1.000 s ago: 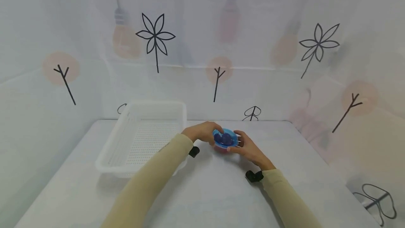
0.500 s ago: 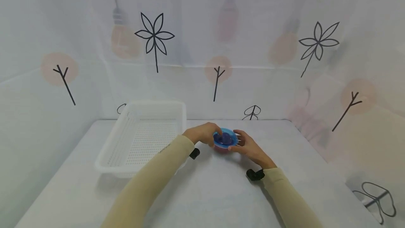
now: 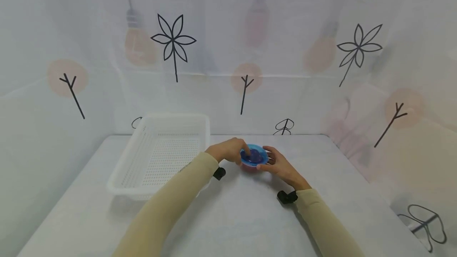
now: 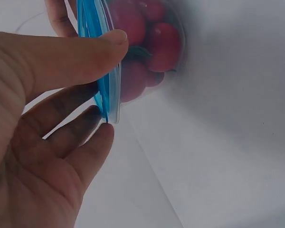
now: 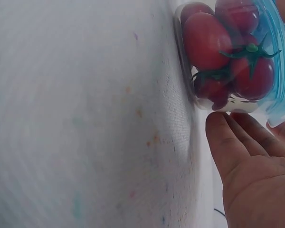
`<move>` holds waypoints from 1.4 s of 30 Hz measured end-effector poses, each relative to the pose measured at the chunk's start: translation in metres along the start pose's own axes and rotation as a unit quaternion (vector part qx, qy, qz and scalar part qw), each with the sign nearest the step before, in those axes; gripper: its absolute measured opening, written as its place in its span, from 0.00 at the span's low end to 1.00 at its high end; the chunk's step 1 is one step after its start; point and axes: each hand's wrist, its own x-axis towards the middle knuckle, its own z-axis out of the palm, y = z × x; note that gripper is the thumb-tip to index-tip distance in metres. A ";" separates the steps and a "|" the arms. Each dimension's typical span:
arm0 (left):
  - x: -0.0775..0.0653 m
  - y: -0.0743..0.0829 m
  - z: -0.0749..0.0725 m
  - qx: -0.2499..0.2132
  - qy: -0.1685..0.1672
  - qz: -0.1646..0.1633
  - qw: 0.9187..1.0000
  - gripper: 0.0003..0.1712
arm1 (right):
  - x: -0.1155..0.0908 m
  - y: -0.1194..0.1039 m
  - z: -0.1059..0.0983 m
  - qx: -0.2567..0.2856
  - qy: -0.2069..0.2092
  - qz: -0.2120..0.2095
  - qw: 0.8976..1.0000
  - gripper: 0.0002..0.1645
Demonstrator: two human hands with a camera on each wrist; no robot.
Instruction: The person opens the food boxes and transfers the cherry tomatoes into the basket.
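A small clear plastic container of cherry tomatoes (image 5: 206, 42) with a blue lid (image 3: 258, 154) sits on the table right of centre. Its tomatoes show red through the clear side, some with green stems. My left hand (image 3: 228, 150) grips the lid's left edge, a finger reaching over the top. In the left wrist view the thumb (image 4: 115, 38) lies across the rim, with the other fingers below along the lid. My right hand (image 3: 280, 166) holds the right side, thumb in front and fingers behind. Its fingertips (image 5: 217, 121) touch the clear wall in the right wrist view.
A white perforated plastic basket (image 3: 119, 181) stands on the white table (image 3: 242, 225), left of the container and beside my left forearm. Behind the table hangs a white patterned cloth (image 3: 214, 50) with flower and twig drawings.
My left finger has shifted slightly further over the blue lid. Both hands otherwise stay around the container, and the basket has not moved.
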 end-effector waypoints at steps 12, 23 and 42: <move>-0.002 0.001 -0.003 -0.004 -0.008 0.003 1.000 0.25 | 0.015 0.027 0.001 -0.004 0.025 -0.003 1.000 0.56; 0.002 -0.001 -0.002 0.004 -0.004 0.023 1.000 0.25 | 0.016 0.023 0.007 0.005 0.036 0.013 0.999 0.60; 0.003 0.003 0.002 0.057 -0.006 0.024 0.998 0.29 | 0.015 0.024 0.011 -0.020 0.046 0.015 0.999 0.64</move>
